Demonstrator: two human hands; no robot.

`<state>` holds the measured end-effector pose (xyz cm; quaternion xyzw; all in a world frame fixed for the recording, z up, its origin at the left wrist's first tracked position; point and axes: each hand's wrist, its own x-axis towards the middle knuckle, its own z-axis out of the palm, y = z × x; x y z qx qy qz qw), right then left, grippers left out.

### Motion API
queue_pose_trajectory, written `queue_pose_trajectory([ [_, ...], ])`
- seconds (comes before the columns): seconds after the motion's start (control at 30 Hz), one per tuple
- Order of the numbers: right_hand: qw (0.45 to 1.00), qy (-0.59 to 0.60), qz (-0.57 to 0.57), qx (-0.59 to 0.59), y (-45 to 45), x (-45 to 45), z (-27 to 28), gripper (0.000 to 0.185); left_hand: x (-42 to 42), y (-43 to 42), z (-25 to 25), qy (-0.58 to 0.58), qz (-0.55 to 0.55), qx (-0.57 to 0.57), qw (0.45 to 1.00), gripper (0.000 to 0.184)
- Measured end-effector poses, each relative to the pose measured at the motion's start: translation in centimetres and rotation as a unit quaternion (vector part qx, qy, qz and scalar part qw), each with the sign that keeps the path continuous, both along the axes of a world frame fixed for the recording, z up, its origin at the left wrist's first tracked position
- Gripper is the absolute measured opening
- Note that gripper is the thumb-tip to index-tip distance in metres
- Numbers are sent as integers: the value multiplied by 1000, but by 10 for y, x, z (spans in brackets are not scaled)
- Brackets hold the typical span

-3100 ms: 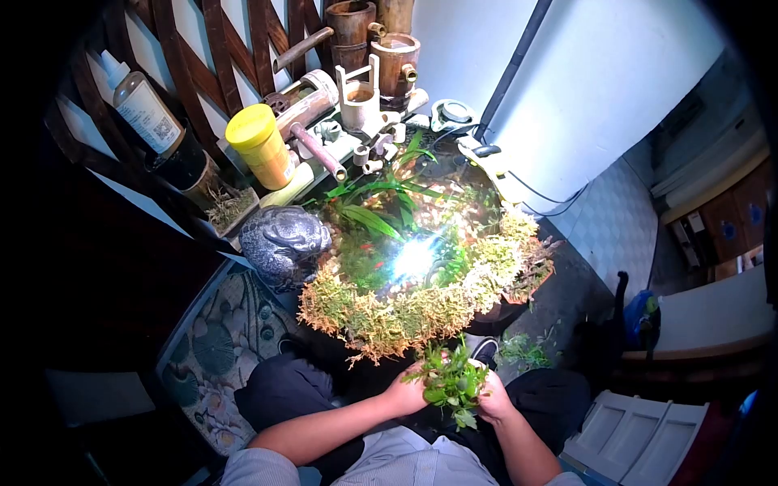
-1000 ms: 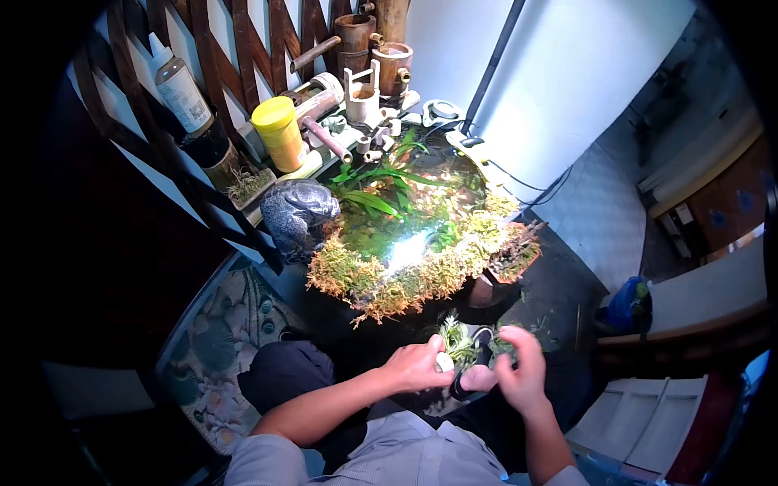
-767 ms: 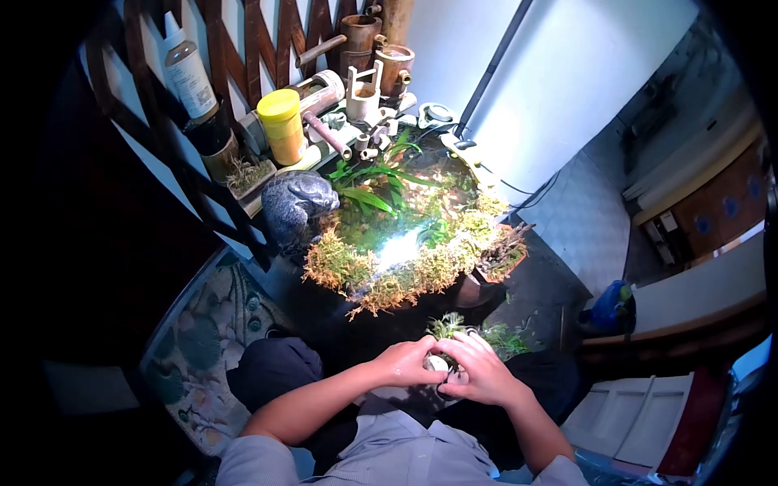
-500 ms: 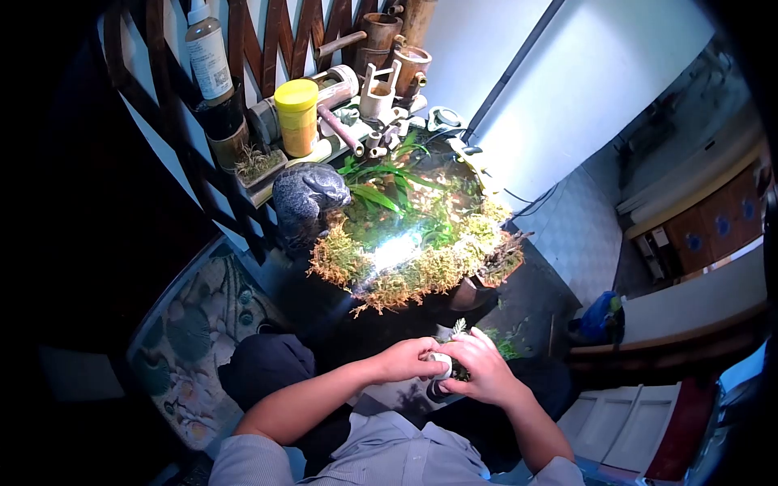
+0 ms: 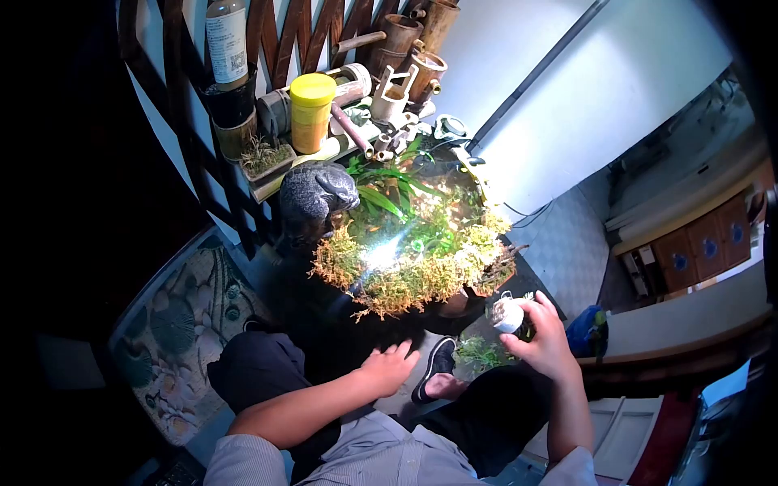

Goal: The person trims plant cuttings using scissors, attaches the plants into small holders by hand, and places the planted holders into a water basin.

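White, a small round piece [image 5: 507,316] sits at the fingertips of the right hand [image 5: 526,326], which is curved narrowly around its near side; its darker top is too small to make out. Loose green sprigs [image 5: 480,354] lie on the floor, left of that hand, and a dark shoe [image 5: 438,364] stands between the two hands. Over to the left, the left hand [image 5: 391,368] is open, palm down, fingers slightly spread. Beyond both hands is a water basin with a mossy rim [image 5: 405,285], a grey stone figure [image 5: 314,193] at its left side. Right of the right hand is a blue bag [image 5: 585,330].
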<state>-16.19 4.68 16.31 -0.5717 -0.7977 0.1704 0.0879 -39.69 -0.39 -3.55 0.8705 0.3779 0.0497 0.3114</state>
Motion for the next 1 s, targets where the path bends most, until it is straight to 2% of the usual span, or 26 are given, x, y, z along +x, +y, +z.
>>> queue_pose_trajectory([
  [0.03, 1000, -3, -3, 3, 2, -1, 1, 47, 0, 1, -1, 42, -47, -25, 998, 36],
  [0.07, 1000, -1, -3, 4, 4, -2, 1, 47, 1, 3, -2, 44, -47, -24, 998, 36],
  [0.13, 1000, 9, 10, -16, 6, -6, -3, 46, 7, 5, -2, 64, -58, -83, 993, 53],
  [0.17, 1000, 11, 22, 0, 3, -6, -14, 44, 6, 5, 0, 69, -63, -79, 993, 53],
  [0.23, 993, 83, -37, -70, 0, -10, -22, 48, 2, -1, 5, -82, -27, 17, 996, 44],
  [0.27, 979, 179, -61, -75, -4, -8, -38, 46, 5, 0, 4, -93, -20, 0, 995, 32],
  [0.37, 930, 296, -137, -170, -14, -8, -65, 37, 12, 5, 0, -128, -18, 77, 989, 25],
  [0.43, 904, 318, -172, -229, -19, -8, -70, 32, 11, 6, 17, -141, -12, 107, 984, 23],
  [0.5, 880, 341, -196, -267, -22, -2, -88, 29, 10, 2, 36, -212, 61, 109, 969, 23],
  [0.57, 881, 337, -195, -268, -25, 4, -93, 26, 9, 0, 47, -201, 50, 80, 975, 28],
  [0.6, 884, 328, -195, -270, -26, 6, -93, 22, 11, 0, 46, -226, 45, 125, 965, 28],
  [0.67, 884, 339, -191, -259, -26, 10, -87, 22, 13, 1, 42, -247, 35, 169, 953, 28],
  [0.73, 885, 351, -180, -248, -26, 10, -65, 22, 12, -1, 40, -141, -47, 177, 973, 34],
  [0.77, 884, 353, -179, -247, -26, 11, -65, 22, 14, -3, 41, -139, -47, 179, 973, 34],
  [0.87, 902, 328, -172, -222, -29, 15, -67, 37, 21, -10, 66, -236, 18, 239, 942, 32],
  [0.9, 900, 333, -172, -222, -32, 14, -69, 37, 22, -11, 76, -232, 16, 238, 943, 32],
  [0.97, 875, 363, -187, -259, -37, 7, -69, 27, 22, -12, 98, -288, 82, 181, 937, 33],
  [1.0, 876, 367, -183, -255, -39, 1, -66, 32, 22, -13, 108, -299, 130, 82, 942, 34],
])
